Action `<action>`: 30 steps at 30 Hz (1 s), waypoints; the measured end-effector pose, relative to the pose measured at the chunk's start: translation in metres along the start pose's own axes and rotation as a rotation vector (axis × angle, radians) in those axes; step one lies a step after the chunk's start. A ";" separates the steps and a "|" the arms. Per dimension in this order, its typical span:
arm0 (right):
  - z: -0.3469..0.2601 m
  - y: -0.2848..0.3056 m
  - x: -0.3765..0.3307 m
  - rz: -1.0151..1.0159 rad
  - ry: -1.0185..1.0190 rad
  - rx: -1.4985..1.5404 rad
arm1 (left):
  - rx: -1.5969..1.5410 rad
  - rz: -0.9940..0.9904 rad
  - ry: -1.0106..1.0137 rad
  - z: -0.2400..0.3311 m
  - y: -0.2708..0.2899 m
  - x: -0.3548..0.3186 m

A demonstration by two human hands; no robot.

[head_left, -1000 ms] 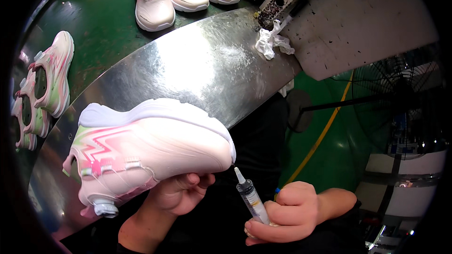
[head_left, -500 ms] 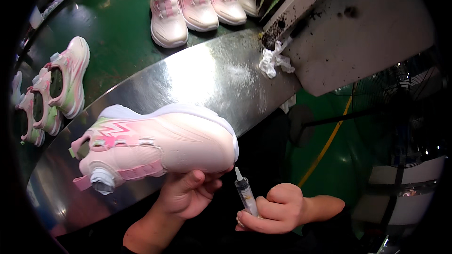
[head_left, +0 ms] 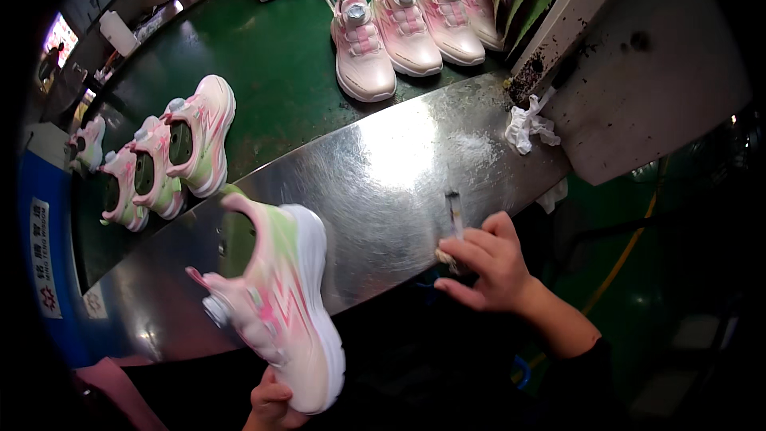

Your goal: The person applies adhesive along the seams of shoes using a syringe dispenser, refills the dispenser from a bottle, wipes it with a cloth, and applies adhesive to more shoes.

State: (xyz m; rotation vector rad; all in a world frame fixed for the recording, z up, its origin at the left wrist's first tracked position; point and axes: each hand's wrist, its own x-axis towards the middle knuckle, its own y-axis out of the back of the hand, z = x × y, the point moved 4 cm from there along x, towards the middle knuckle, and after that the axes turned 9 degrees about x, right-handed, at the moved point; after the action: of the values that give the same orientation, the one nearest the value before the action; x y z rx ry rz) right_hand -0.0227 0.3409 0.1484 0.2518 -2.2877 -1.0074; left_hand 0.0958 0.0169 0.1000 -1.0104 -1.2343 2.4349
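A pink, white and green child's sneaker (head_left: 297,303) is tilted heel-up, with its round dial facing left. My left hand (head_left: 270,401) is closed around its toe, near the lower edge of the view. The palm side of that hand is hidden behind the shoe. Over the metal ledge's front edge, my right hand (head_left: 491,259) grips a clear syringe (head_left: 455,211) between its fingers. The syringe's tip points away from me and is blurred. It stands well apart from the sneaker.
A shiny metal ledge (head_left: 383,231) runs along a green belt (head_left: 271,64). Matching sneakers stand in a row at the back (head_left: 363,56) and at the left (head_left: 203,136). Crumpled white tissue (head_left: 528,124) lies by a stained grey panel (head_left: 638,80) on the right.
The sneaker has turned from lying sideways to heel-up, and my left hand has moved down and left. My right hand has drawn the syringe away from the toe. The view has shifted left.
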 end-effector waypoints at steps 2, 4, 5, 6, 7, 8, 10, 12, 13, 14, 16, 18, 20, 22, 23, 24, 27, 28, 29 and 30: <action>0.018 -0.011 0.006 0.044 -0.027 0.017 | 0.250 0.207 -0.110 0.012 0.010 -0.001; 0.026 -0.020 0.012 0.059 -0.055 0.022 | 0.310 0.188 -0.176 0.023 0.009 0.018; 0.032 -0.026 0.016 0.051 -0.073 0.037 | 0.354 0.165 -0.246 0.033 0.002 0.033; 0.038 -0.031 0.019 0.041 -0.092 0.050 | 0.326 0.238 -0.281 0.046 -0.009 0.053; 0.043 -0.035 0.018 0.039 -0.115 0.068 | 0.365 0.184 -0.330 0.064 -0.013 0.079; 0.043 -0.034 0.019 0.045 -0.114 0.062 | 0.421 0.052 -0.351 0.087 -0.024 0.109; 0.043 -0.031 0.017 0.041 -0.137 0.066 | 0.328 -0.028 -0.413 0.144 -0.031 0.182; 0.041 -0.030 0.018 0.040 -0.124 0.050 | 0.232 0.070 -0.605 0.201 -0.057 0.253; 0.040 -0.033 0.020 0.035 -0.119 0.075 | 0.163 0.144 -0.586 0.218 -0.065 0.270; 0.042 -0.031 0.021 0.035 -0.128 0.076 | 0.089 0.195 -0.549 0.224 -0.071 0.287; 0.044 -0.030 0.022 0.069 -0.118 0.070 | 0.282 0.173 -0.541 0.213 -0.076 0.299; 0.046 -0.030 0.020 0.105 -0.129 0.076 | 0.435 0.142 -0.492 0.188 -0.078 0.286; 0.046 -0.025 0.018 0.127 -0.089 0.088 | 0.544 0.033 -0.467 0.152 -0.076 0.264; 0.048 -0.025 0.016 0.165 -0.078 0.211 | 0.657 -0.042 -0.412 0.119 -0.080 0.236; 0.044 -0.023 0.018 0.203 -0.041 0.340 | 0.702 -0.022 -0.402 0.106 -0.090 0.219; 0.038 -0.023 0.019 0.202 -0.041 0.337 | 0.742 -0.012 -0.385 0.092 -0.100 0.210; 0.011 -0.022 0.021 0.152 -0.007 0.826 | 0.665 -0.198 -0.372 0.062 -0.126 0.201; 0.006 -0.021 0.020 0.130 -0.008 0.919 | 0.605 -0.240 -0.351 0.053 -0.133 0.203; 0.003 -0.022 0.015 0.092 -0.046 0.984 | 0.567 -0.244 -0.274 0.047 -0.143 0.202; 0.001 -0.022 0.010 0.055 -0.086 1.049 | 0.569 -0.258 -0.265 0.044 -0.147 0.200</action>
State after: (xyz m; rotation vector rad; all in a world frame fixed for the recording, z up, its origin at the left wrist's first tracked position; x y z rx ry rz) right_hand -0.0332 0.3218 0.1367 0.5574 -2.6762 0.3026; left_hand -0.0956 0.1768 0.1378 -0.3575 -0.6084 2.5287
